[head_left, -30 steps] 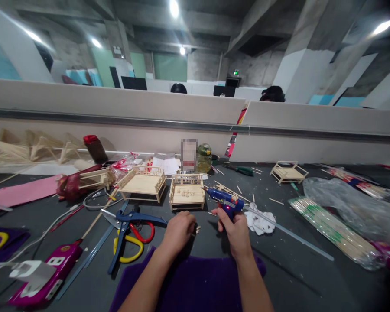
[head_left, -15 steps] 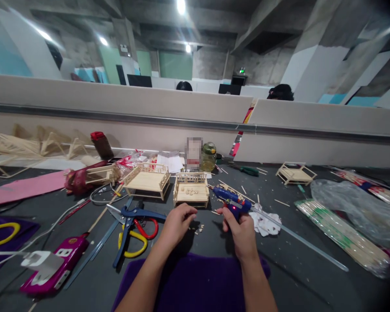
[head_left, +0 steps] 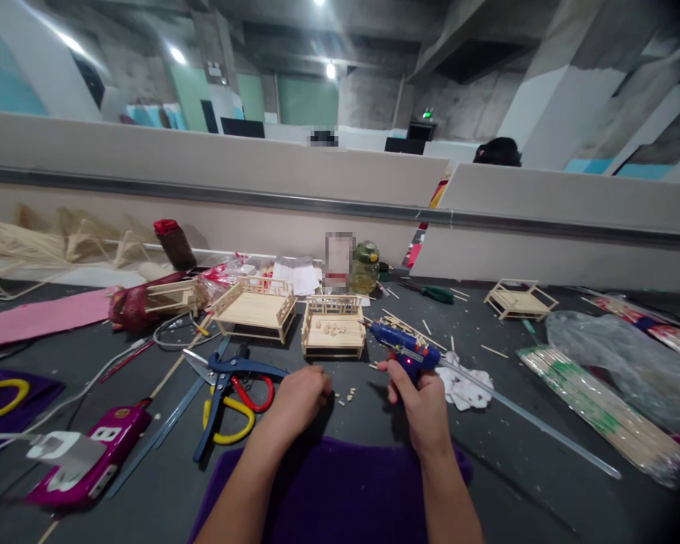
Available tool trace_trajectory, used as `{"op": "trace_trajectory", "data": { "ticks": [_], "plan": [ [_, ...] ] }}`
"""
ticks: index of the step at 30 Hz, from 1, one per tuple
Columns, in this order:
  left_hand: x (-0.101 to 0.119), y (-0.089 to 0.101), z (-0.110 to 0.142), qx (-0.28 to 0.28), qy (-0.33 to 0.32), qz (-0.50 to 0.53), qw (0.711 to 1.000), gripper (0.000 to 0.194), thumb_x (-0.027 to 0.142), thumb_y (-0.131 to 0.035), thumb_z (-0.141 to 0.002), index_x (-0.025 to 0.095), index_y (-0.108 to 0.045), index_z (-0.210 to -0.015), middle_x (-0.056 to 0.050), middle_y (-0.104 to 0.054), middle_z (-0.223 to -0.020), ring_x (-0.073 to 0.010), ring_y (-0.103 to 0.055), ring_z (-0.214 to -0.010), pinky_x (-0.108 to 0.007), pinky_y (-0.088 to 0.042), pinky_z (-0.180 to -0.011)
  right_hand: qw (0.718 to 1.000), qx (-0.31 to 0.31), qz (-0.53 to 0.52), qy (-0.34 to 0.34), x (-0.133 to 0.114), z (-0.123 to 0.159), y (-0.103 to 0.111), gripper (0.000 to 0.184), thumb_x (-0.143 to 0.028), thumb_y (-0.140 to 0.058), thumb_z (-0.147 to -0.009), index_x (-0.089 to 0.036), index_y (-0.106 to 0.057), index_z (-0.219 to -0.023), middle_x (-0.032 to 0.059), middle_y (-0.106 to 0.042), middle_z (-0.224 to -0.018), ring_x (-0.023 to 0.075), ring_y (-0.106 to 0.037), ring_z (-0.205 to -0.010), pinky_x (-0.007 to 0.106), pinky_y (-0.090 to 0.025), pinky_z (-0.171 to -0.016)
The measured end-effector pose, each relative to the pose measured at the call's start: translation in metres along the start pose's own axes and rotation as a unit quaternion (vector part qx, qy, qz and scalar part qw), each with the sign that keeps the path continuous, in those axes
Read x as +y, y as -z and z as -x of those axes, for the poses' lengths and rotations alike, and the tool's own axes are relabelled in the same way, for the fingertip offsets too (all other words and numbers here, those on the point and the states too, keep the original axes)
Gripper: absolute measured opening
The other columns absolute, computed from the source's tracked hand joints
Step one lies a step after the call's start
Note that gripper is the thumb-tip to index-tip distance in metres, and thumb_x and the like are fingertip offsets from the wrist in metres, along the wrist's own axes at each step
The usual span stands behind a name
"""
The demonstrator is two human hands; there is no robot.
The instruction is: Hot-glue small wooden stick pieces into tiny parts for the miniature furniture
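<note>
My right hand (head_left: 422, 404) is closed around the grip of a blue glue gun (head_left: 401, 344) whose nozzle points left toward a small wooden stick bed (head_left: 333, 335). My left hand (head_left: 298, 396) rests curled on the dark table, fingers pinched together beside several tiny wooden bits (head_left: 348, 394); what it pinches is too small to see. A second, larger stick bed (head_left: 255, 310) stands left of the first.
Blue cutters (head_left: 227, 378) and red-yellow scissors (head_left: 239, 404) lie at my left. A pink power strip (head_left: 85, 465), white tissue (head_left: 465, 387), a bag of sticks (head_left: 592, 412), a third stick bed (head_left: 520, 300), a jar (head_left: 366, 270) and a purple cloth (head_left: 340, 491) surround them.
My left hand lifted toward the small bed, then dropped back to the table near the wooden bits. The right hand stays on the glue gun.
</note>
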State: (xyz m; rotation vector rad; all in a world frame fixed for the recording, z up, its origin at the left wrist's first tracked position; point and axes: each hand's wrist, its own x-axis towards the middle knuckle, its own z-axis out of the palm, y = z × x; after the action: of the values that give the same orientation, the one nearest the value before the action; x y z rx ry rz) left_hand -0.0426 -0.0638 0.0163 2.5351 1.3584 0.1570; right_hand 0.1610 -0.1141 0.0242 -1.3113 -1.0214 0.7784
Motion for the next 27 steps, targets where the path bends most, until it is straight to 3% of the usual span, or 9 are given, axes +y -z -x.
{"op": "trace_trajectory", "data": {
  "ticks": [5,8,10,13,16,18,21,27],
  "plan": [
    [0.004,0.000,-0.001,0.036,0.003,0.029,0.999,0.019,0.007,-0.053,-0.073,0.020,-0.066,-0.072,-0.005,-0.065,-0.079,-0.0205,-0.061,-0.077,-0.028,-0.039,-0.065,1.000,-0.007,-0.010,0.000,0.001,0.000,0.001,0.036,-0.047,-0.065,-0.081,-0.012,-0.072,-0.087,-0.0025,-0.051,-0.046,0.0119,-0.046,-0.047,0.024,-0.039,-0.050],
    [0.007,0.008,-0.002,0.114,0.007,0.162,0.980,0.013,0.011,-0.055,-0.075,0.019,-0.065,-0.074,-0.003,-0.065,-0.076,-0.0181,-0.060,-0.073,-0.027,-0.042,-0.066,1.000,0.000,-0.011,-0.005,0.002,0.000,0.000,0.037,-0.047,-0.066,-0.080,-0.012,-0.073,-0.089,-0.0028,-0.050,-0.045,0.0115,-0.046,-0.046,0.024,-0.039,-0.049],
    [0.008,0.013,-0.003,0.170,0.016,0.320,0.932,0.008,0.019,-0.059,-0.078,0.018,-0.067,-0.078,-0.002,-0.065,-0.074,-0.0167,-0.060,-0.069,-0.026,-0.044,-0.063,1.000,-0.001,-0.005,-0.008,0.001,0.001,0.000,0.038,-0.049,-0.066,-0.079,-0.012,-0.073,-0.087,-0.0030,-0.050,-0.044,0.0116,-0.044,-0.045,0.024,-0.038,-0.048],
    [0.008,0.018,-0.006,0.235,0.053,0.547,0.801,0.017,0.030,-0.067,-0.076,0.016,-0.070,-0.084,-0.001,-0.064,-0.067,-0.0145,-0.058,-0.060,-0.024,-0.046,-0.054,1.000,-0.013,-0.008,-0.008,-0.001,0.003,-0.002,0.038,-0.050,-0.066,-0.079,-0.013,-0.071,-0.087,0.0001,-0.057,-0.052,0.0120,-0.045,-0.046,0.025,-0.038,-0.048],
    [0.007,0.020,-0.007,0.282,0.077,0.677,0.676,0.024,0.031,-0.078,-0.068,0.014,-0.072,-0.084,-0.002,-0.067,-0.068,-0.0129,-0.060,-0.060,-0.021,-0.048,-0.052,0.999,-0.027,-0.017,-0.006,-0.003,0.006,-0.004,0.040,-0.051,-0.066,-0.078,-0.013,-0.071,-0.089,0.0031,-0.062,-0.058,0.0125,-0.046,-0.046,0.025,-0.039,-0.047],
    [0.007,0.021,-0.008,0.285,0.083,0.726,0.621,0.027,0.029,-0.082,-0.063,0.014,-0.073,-0.084,-0.003,-0.070,-0.072,-0.0126,-0.062,-0.062,-0.021,-0.051,-0.054,0.999,-0.044,-0.010,-0.005,-0.004,0.008,-0.005,0.040,-0.052,-0.066,-0.078,-0.013,-0.071,-0.086,0.0024,-0.060,-0.055,0.0127,-0.046,-0.045,0.025,-0.039,-0.047],
    [0.008,0.021,-0.008,0.272,0.090,0.758,0.586,0.030,0.026,-0.085,-0.059,0.014,-0.074,-0.084,-0.005,-0.072,-0.074,-0.0127,-0.065,-0.064,-0.022,-0.054,-0.058,0.997,-0.072,0.008,-0.004,-0.007,0.011,-0.006,0.041,-0.052,-0.065,-0.078,-0.013,-0.071,-0.085,0.0021,-0.060,-0.054,0.0124,-0.046,-0.044,0.025,-0.039,-0.046],
    [0.009,0.021,-0.008,0.286,0.090,0.759,0.578,0.029,0.025,-0.085,-0.059,0.013,-0.075,-0.084,-0.003,-0.072,-0.071,-0.0112,-0.064,-0.061,-0.022,-0.054,-0.060,0.995,-0.095,0.029,0.012,-0.006,0.014,-0.008,0.038,-0.050,-0.062,-0.081,-0.013,-0.069,-0.084,0.0014,-0.059,-0.055,0.0114,-0.046,-0.044,0.024,-0.039,-0.045]
  ]
}}
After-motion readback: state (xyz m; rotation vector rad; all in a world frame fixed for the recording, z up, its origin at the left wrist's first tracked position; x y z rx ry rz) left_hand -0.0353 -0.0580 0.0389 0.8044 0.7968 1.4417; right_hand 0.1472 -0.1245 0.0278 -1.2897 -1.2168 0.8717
